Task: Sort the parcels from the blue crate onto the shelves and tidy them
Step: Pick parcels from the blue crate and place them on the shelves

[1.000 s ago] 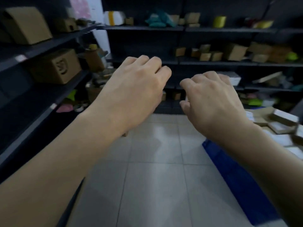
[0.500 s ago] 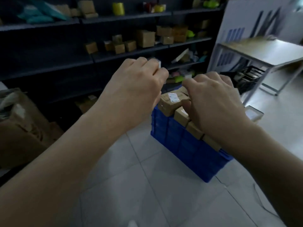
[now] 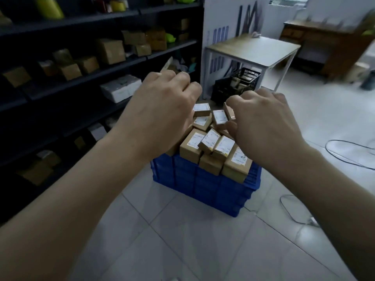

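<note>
A blue crate [image 3: 203,185] stands on the tiled floor, heaped above its rim with small cardboard parcels [image 3: 211,142] bearing white labels. My left hand [image 3: 162,118] hovers over the crate's left side, fingers loosely curled downward, and holds nothing that I can see. My right hand [image 3: 263,126] hovers over the right side in the same loose curl. One brown parcel [image 3: 229,113] shows between its forefinger and thumb; I cannot tell whether they touch it. Dark shelves [image 3: 85,78] with cardboard boxes [image 3: 109,50] run along the left.
A white box [image 3: 121,88] lies on a lower shelf. Behind the crate stand a light table [image 3: 251,49] and, under it, a black basket [image 3: 237,86]. Cables [image 3: 349,153] trail on the floor at the right. A wooden desk [image 3: 324,41] is far right.
The view has swung right from the shelves to the blue crate, which now sits centred and nearer. Both hands keep the same loose curl and now hang over the parcels.
</note>
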A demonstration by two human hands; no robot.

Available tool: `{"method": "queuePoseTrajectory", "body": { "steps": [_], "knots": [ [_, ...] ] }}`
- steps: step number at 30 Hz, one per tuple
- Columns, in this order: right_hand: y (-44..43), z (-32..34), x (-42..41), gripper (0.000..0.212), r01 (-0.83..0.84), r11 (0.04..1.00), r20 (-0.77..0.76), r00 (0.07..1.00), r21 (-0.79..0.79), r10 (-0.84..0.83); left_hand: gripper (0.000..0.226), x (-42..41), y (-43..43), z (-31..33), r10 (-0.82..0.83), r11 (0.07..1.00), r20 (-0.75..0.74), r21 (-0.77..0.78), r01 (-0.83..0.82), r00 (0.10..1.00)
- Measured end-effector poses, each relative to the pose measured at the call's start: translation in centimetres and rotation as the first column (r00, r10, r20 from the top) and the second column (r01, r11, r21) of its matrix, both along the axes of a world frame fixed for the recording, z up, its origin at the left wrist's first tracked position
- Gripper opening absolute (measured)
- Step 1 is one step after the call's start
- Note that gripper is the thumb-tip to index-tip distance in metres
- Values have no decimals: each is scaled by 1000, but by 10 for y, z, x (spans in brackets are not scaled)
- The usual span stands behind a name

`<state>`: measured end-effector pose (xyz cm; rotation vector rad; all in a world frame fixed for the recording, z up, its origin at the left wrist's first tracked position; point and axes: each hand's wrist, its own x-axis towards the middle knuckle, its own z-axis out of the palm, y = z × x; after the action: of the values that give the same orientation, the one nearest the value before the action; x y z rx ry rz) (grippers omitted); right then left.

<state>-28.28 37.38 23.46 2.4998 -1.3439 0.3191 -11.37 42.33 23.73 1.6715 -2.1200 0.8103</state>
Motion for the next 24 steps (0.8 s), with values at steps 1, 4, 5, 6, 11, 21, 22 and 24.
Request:
{"method": "queuePoseTrajectory", "body": {
  "steps": [1,4,5,6,11,21,22,24],
  "knots": [
    [-4,-2,5,23,16,1000,-4,1000,2,-16,27,6,-7,-2,-11,1000,0,5,11,1000],
    [-18,-9,17,25,53,999,-18,998,-3,-53,27,20,-27,-9,-42,999,1,21,42,999],
    [-23,-11,20,25,67,998,-26,997,0,-67,28,23,-34,-12,-54,998,-4,26,54,999],
    [-28,-14,22,26,77,997,-32,997,5,-77,29,25,-40,-15,-64,997,-11,33,64,998],
    [-62,-22,20,28,113,993,-21,993,22,-112,32,30,-75,-24,-99,992,-35,70,101,995],
    [-168,-46,-11,31,158,983,-42,987,98,-154,35,3,-168,-45,-106,988,-47,106,110,993],
    [-179,-48,-15,32,159,982,-43,987,103,-155,33,-1,-179,-48,-102,988,-51,115,108,993],
    [-201,-54,-22,33,151,982,-43,988,111,-147,29,-7,-199,-54,-91,986,-59,135,98,994]
  ]
}}
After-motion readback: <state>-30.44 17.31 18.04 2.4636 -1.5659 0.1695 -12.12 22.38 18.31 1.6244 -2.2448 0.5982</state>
